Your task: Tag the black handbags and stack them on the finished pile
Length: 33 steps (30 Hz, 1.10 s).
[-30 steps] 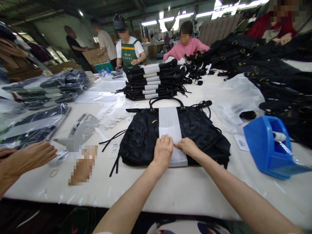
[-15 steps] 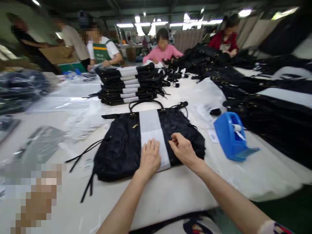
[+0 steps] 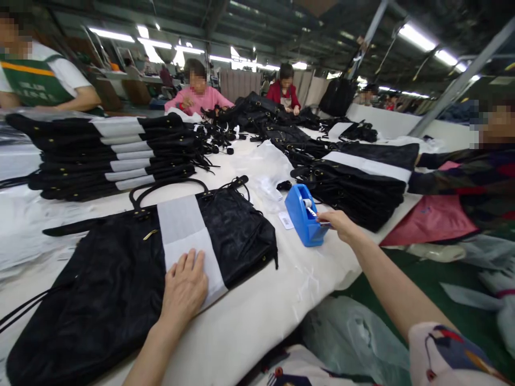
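Note:
A black handbag (image 3: 116,284) lies flat on the table in front of me, its handles towards the far side. Around its middle runs a white paper band (image 3: 177,217). My left hand (image 3: 185,287) rests flat on that band, fingers stretched out. Off to the right of the bag stands a blue tape dispenser (image 3: 298,217). At its cutting end, my right hand (image 3: 340,222) pinches the tape (image 3: 311,212), thumb and fingertips together. The fingers mostly cover the tape's free end.
A stack of banded black bags (image 3: 80,161) stands at the back left. More black bags (image 3: 354,187) are piled beyond the dispenser. A white tag (image 3: 286,220) lies beside it. Co-workers sit or stand around the white table (image 3: 257,305), one close on the right.
My right hand has left the bag and moved right to the tape dispenser. My left hand stays on the band. The view has swung right.

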Each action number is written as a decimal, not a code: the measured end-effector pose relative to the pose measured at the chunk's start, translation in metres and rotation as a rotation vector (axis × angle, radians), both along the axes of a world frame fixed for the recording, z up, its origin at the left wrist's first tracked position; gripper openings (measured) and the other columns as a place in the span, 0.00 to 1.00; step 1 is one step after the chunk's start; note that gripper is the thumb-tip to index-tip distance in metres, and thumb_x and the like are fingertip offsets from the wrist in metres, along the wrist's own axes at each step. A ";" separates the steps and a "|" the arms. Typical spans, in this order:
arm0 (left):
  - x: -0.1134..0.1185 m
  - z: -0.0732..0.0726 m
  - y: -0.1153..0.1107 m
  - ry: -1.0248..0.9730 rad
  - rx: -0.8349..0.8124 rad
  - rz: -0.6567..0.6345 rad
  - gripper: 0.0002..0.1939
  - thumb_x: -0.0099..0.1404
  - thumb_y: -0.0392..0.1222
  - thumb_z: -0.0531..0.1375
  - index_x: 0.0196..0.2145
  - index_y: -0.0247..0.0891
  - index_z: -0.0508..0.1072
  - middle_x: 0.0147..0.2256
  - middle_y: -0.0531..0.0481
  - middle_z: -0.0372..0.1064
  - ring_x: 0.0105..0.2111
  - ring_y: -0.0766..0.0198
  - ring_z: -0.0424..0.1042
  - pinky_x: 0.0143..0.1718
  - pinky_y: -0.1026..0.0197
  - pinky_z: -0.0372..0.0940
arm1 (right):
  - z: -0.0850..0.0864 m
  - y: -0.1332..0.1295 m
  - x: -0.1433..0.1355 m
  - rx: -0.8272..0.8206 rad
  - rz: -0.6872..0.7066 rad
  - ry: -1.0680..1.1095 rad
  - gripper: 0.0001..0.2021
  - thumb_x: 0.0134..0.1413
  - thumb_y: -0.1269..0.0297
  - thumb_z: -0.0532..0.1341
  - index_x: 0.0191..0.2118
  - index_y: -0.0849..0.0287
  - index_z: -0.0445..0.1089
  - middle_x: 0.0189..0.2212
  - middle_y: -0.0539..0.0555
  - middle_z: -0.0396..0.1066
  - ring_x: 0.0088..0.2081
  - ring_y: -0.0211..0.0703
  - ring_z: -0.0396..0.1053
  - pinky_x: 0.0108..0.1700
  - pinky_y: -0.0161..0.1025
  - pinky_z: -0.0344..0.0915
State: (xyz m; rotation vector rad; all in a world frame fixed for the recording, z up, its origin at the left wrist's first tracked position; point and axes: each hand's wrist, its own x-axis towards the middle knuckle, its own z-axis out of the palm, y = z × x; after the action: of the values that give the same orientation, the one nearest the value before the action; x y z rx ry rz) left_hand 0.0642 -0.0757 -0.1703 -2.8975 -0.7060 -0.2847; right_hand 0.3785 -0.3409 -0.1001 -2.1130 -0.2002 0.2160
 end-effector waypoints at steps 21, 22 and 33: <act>0.002 0.005 -0.002 0.059 0.019 0.009 0.24 0.61 0.35 0.44 0.54 0.31 0.60 0.56 0.38 0.54 0.56 0.52 0.52 0.50 0.51 0.51 | -0.074 -0.035 -0.070 0.624 -0.105 0.142 0.15 0.37 0.54 0.66 0.27 0.60 0.65 0.18 0.46 0.63 0.20 0.33 0.58 0.21 0.31 0.54; 0.002 0.005 -0.003 0.054 0.008 0.018 0.24 0.61 0.35 0.44 0.54 0.31 0.60 0.56 0.38 0.55 0.55 0.52 0.52 0.51 0.51 0.51 | -0.076 -0.037 -0.070 0.587 -0.112 0.115 0.16 0.37 0.53 0.65 0.27 0.60 0.65 0.18 0.46 0.62 0.20 0.33 0.58 0.20 0.31 0.53; -0.003 0.005 -0.007 -0.051 -0.164 0.081 0.24 0.60 0.37 0.49 0.55 0.34 0.58 0.56 0.39 0.54 0.56 0.53 0.52 0.54 0.49 0.48 | -0.010 0.007 -0.118 -0.241 0.820 -0.416 0.10 0.50 0.53 0.55 0.33 0.51 0.68 0.29 0.53 0.71 0.30 0.44 0.68 0.32 0.38 0.63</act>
State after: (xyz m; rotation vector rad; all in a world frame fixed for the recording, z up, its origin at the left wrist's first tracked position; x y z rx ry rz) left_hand 0.0607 -0.0823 -0.1655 -3.0146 -0.8922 -0.3058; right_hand 0.2600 -0.3334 -0.1103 -2.1814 -1.3470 0.2832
